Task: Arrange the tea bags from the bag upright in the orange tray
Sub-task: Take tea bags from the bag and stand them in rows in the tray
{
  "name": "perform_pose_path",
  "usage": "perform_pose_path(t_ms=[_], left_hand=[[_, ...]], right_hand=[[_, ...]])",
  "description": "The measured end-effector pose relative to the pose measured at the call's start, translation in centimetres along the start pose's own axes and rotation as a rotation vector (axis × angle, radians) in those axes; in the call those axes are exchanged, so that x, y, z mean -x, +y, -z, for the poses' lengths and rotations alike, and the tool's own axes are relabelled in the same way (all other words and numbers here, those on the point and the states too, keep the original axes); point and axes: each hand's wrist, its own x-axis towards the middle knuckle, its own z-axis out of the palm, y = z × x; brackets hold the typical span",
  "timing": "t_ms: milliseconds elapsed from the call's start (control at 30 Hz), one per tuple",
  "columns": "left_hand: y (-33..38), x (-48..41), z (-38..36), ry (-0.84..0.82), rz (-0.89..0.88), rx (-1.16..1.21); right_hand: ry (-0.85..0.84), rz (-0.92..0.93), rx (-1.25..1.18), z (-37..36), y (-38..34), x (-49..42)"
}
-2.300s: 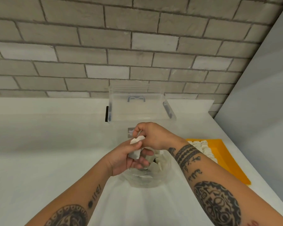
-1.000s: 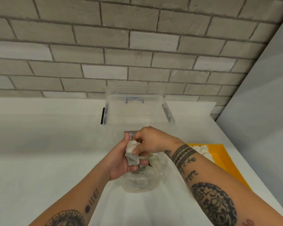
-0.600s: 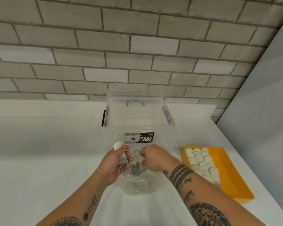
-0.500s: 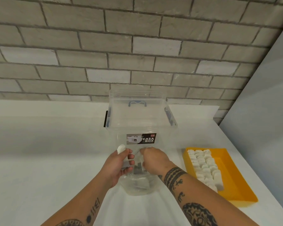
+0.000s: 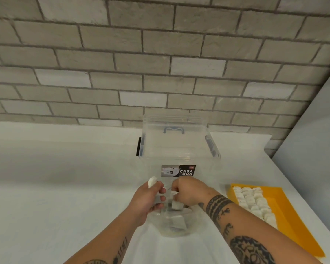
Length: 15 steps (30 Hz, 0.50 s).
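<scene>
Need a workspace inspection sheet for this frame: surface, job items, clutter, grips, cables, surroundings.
surface: white counter, nothing spilled seen.
job's things: clear bag, tea bags inside; orange tray at right, partly filled with upright tea bag rows.
clutter: clear storage box behind the bag.
grips: left hand grips gathered tea bags; right hand pinches single tea bag at the bag's mouth.
cables: nothing seen.
surroundings: brick wall behind, grey panel at right.

One clear lidded plastic box [image 5: 179, 147], one clear plastic bag [image 5: 176, 226], one orange plastic tray [image 5: 293, 221]; white tea bags [image 5: 253, 202] beyond counting.
</scene>
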Motion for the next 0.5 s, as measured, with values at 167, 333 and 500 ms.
perform_pose_path(t_ms=[167,333,500], left_hand=[[0.9,0.6,-0.2,0.034,-0.054,-0.045],[2.3,2.5,-0.8,-0.178,-0.016,-0.047],[2.7,3.9,-1.7,-0.366,0.058,0.054]], right_hand=[[0.002,0.033,-0.216,3.3,-1.3,2.1],[0.080,0.078,-0.343,4.9,-2.1,3.9],[0.206,0.038,-0.431,4.9,-1.3,5.1]])
